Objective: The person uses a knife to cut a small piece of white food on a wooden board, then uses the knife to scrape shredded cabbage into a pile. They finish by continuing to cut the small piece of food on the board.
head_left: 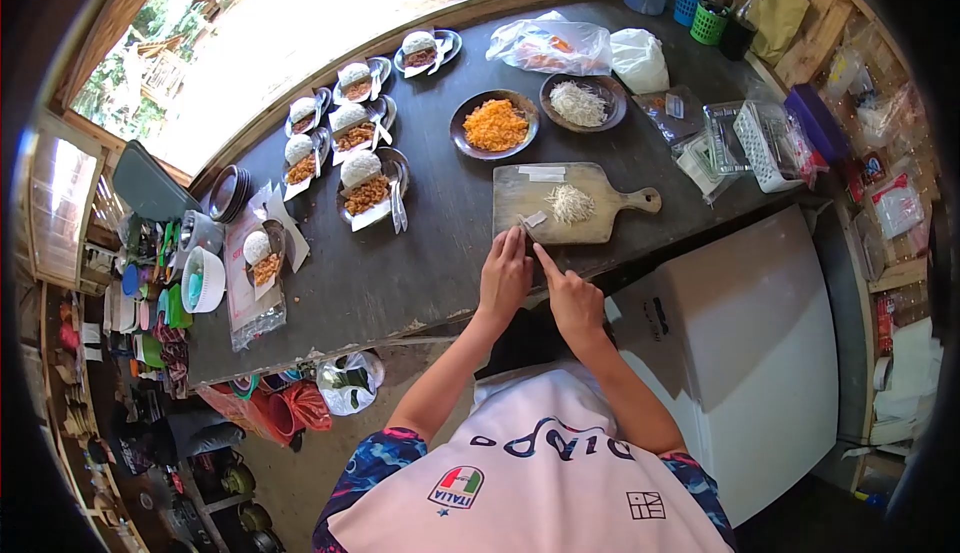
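Observation:
A wooden cutting board (512, 205) with a handle lies near the table's front edge. On it are a heap of thin white shreds (572, 205), flat white strips (542, 170) at the back and small white pieces (537, 219) near my fingers. My left hand (507, 278) is closed, its fingertips pressed down at the board's front left edge on a white piece mostly hidden under them. Close beside it, my right hand (573, 303) is curled, index finger stretched toward the left fingertips. It seems to grip a small knife (527, 228), nearly all hidden.
Behind the board stand a bowl of orange shreds (495, 126) and a bowl of white shreds (579, 104). Several plates of rice (361, 168) with spoons fill the left side. Plastic bags (551, 45) and clear containers (727, 138) lie right. A white chest (740, 343) stands below.

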`<action>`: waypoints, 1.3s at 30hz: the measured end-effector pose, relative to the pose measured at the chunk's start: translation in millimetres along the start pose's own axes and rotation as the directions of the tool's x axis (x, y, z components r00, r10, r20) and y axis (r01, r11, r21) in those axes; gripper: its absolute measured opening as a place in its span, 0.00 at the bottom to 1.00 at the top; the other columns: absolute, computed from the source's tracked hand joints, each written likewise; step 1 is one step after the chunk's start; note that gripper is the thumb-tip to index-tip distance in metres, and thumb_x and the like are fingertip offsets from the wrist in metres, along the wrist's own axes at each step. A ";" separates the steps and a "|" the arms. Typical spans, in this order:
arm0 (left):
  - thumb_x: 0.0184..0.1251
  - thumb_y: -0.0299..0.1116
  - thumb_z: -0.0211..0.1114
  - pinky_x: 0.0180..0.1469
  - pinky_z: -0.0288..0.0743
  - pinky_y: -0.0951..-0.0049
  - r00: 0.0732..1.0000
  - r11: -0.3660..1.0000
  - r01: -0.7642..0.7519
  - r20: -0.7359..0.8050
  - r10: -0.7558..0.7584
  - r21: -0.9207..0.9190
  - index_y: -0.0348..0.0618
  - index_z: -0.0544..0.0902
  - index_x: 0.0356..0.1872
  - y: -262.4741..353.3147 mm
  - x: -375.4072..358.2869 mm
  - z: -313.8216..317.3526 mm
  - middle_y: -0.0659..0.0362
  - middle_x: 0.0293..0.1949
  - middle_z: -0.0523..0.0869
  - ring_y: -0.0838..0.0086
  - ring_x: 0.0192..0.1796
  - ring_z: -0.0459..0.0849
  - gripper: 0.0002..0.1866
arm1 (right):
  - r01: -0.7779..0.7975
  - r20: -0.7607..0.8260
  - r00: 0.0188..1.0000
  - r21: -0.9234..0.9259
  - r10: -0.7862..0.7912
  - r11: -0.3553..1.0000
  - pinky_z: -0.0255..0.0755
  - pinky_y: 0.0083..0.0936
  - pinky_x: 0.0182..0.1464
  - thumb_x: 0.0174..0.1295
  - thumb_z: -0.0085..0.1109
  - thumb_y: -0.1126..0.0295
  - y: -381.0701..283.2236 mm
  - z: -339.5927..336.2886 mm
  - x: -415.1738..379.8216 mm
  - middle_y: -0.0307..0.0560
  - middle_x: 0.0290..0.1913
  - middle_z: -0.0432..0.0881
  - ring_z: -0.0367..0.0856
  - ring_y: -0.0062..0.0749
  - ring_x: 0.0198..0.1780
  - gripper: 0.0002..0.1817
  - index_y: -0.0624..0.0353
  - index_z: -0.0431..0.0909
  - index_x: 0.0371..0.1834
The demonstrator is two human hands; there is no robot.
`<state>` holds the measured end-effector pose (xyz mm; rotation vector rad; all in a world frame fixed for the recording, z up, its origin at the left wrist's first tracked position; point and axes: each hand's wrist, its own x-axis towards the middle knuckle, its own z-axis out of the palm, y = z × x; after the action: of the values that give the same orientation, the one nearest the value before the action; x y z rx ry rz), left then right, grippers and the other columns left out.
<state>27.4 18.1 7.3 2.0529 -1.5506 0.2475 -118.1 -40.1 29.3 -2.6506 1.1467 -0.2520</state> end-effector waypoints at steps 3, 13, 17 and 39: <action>0.67 0.26 0.66 0.74 0.75 0.59 0.999 1.000 0.020 0.040 -0.020 -0.001 0.22 0.78 0.67 4.2 0.7 -4.2 0.44 0.68 0.78 0.52 0.70 0.76 0.28 | 0.027 -0.033 0.999 0.047 -0.025 0.999 0.87 0.43 0.33 0.79 0.56 0.61 3.6 3.4 5.5 0.48 0.29 0.87 0.92 0.48 0.31 0.32 0.17 0.66 0.84; 0.68 0.27 0.66 0.75 0.74 0.61 0.999 0.999 0.008 0.051 -0.010 0.031 0.20 0.78 0.67 -1.3 -2.1 1.0 0.43 0.68 0.78 0.53 0.71 0.76 0.28 | 0.033 0.009 0.999 0.000 -0.033 0.999 0.87 0.42 0.32 0.79 0.58 0.63 2.2 -14.9 -8.9 0.48 0.32 0.88 0.92 0.46 0.30 0.34 0.20 0.65 0.85; 0.67 0.27 0.66 0.75 0.74 0.60 0.999 1.000 0.006 0.036 -0.007 0.027 0.20 0.78 0.66 0.0 -2.5 1.3 0.43 0.66 0.79 0.53 0.70 0.76 0.28 | 0.023 0.033 0.999 0.010 -0.023 1.000 0.87 0.42 0.32 0.78 0.58 0.63 1.7 -17.4 -8.9 0.48 0.32 0.88 0.93 0.46 0.31 0.34 0.20 0.65 0.85; 0.66 0.23 0.66 0.72 0.77 0.58 0.999 0.998 0.035 -0.021 -0.036 -0.042 0.21 0.81 0.62 3.0 -4.3 0.2 0.43 0.64 0.80 0.51 0.69 0.79 0.24 | 0.029 -0.014 0.999 -0.006 -0.029 1.000 0.87 0.42 0.31 0.78 0.57 0.63 -3.5 3.0 4.8 0.46 0.30 0.88 0.92 0.45 0.29 0.35 0.16 0.65 0.84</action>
<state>23.2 21.0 6.1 2.0369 -1.4920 0.2214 -111.7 -40.8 27.7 -2.6766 1.1152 -0.2733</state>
